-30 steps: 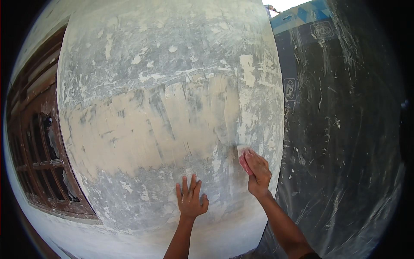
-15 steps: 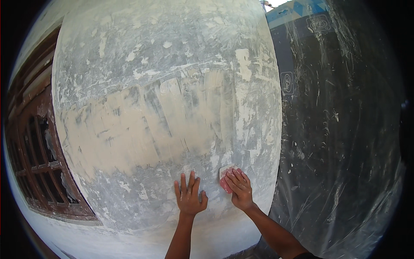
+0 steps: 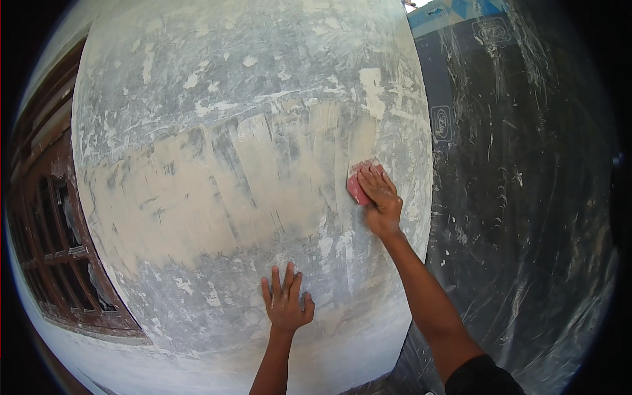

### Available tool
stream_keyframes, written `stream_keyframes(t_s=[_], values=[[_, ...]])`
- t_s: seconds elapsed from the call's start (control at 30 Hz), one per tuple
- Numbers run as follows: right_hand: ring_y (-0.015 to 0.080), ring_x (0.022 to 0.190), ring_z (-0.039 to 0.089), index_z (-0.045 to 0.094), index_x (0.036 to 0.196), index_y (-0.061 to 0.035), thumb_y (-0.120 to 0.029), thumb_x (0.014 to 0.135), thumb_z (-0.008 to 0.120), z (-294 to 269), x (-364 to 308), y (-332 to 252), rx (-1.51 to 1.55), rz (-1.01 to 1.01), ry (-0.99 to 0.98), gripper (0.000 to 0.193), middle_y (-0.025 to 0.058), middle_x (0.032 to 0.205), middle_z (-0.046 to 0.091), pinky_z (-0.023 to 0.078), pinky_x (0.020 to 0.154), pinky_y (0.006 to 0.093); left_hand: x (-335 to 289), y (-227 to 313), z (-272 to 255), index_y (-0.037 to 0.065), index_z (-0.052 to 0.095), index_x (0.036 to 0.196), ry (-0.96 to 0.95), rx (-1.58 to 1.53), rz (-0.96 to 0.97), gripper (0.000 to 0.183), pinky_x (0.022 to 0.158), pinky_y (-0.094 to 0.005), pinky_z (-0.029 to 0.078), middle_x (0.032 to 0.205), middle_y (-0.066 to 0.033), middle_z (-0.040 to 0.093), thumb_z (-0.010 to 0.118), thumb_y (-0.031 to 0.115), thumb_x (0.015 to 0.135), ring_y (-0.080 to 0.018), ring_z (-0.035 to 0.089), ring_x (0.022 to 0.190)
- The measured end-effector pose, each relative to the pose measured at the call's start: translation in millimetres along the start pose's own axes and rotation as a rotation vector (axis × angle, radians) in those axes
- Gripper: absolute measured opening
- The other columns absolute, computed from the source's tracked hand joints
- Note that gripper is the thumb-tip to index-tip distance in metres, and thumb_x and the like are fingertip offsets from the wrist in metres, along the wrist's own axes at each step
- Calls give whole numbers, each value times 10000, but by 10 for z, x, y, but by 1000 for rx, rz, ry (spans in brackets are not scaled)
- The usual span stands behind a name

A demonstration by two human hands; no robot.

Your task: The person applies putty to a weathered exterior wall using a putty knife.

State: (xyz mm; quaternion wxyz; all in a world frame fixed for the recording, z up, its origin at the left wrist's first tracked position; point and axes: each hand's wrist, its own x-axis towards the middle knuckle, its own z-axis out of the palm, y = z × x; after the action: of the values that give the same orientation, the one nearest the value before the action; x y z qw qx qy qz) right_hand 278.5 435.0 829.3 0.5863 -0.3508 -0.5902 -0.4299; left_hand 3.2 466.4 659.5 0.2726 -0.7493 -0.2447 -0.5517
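My right hand [image 3: 380,197] presses a flat red putty scraper [image 3: 357,189] against the wall [image 3: 197,296], its fingers lying over the back of it. The scraper sits at the right end of a broad cream band of putty [image 3: 178,197] spread across the grey, patchy surface. Vertical strokes show in the band's middle and right part. Lower down, my left hand [image 3: 286,306] rests on the bare grey plaster with its fingers spread, holding nothing.
A brown wooden window frame [image 3: 79,253] with dark panes borders the wall on the left. Past the wall's right edge hangs a dark plastic sheet [image 3: 507,230] with white splashes and a blue strip [image 3: 454,14] along its top.
My right hand has slid up the wall with the scraper, from beside my left hand to the putty band's right end. A fresh cream streak shows there. My left hand stays in place.
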Motion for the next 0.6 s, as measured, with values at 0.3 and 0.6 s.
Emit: stream_keyframes(t_s=[0.3, 0.6], values=[[249, 1298, 595, 724, 1203, -97, 118, 684, 619, -904, -2460, -846, -45, 193, -457, 572, 83, 1287, 694, 374, 1155, 438, 40, 31, -59, 11, 663, 1199, 31, -3, -7, 456, 1224, -567, 120, 1494, -153, 532, 585, 223, 803, -391, 310, 1498], [327, 1238, 629, 689, 1263, -66, 185, 793, 522, -657, 682, -500, 99, -21, 35, 558, 158, 1262, 688, 472, 1065, 411, -31, -24, -45, 10, 651, 1204, -2, 0, -21, 463, 1209, -595, 145, 1497, -164, 526, 589, 218, 794, -415, 317, 1488]])
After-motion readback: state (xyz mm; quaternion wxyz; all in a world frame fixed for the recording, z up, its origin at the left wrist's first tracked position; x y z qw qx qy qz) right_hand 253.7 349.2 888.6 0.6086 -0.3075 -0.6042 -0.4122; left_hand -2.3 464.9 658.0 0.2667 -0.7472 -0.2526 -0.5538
